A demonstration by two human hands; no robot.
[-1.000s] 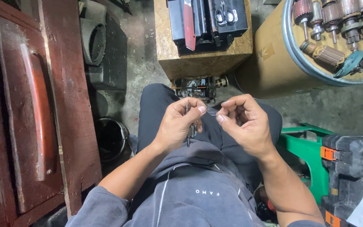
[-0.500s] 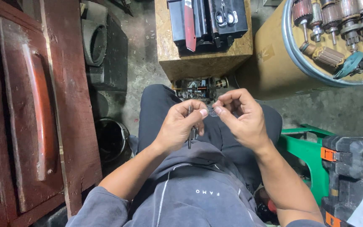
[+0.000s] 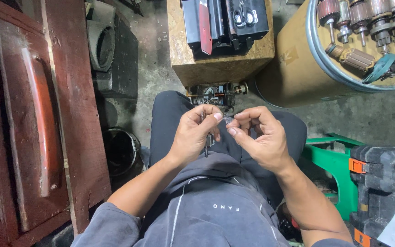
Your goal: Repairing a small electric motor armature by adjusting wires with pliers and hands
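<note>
Left hand [image 3: 196,132] and right hand [image 3: 257,135] pinched small dark part [image 3: 227,119] between fingertips above lap, near motor assembly [image 3: 216,93]. Best kept steady, grip light, close to body.

A stained grey concrete floor [image 3: 161,68] carries everything. At its far edge stands a chipboard box [image 3: 220,59], with a small motor assembly [image 3: 218,91] on the floor just in front of it. A tan drum [image 3: 289,77] stands at the far right, a green stool [image 3: 330,160] and a black case [image 3: 385,183] at the near right, and a dark bucket [image 3: 122,148] left of centre.
</note>
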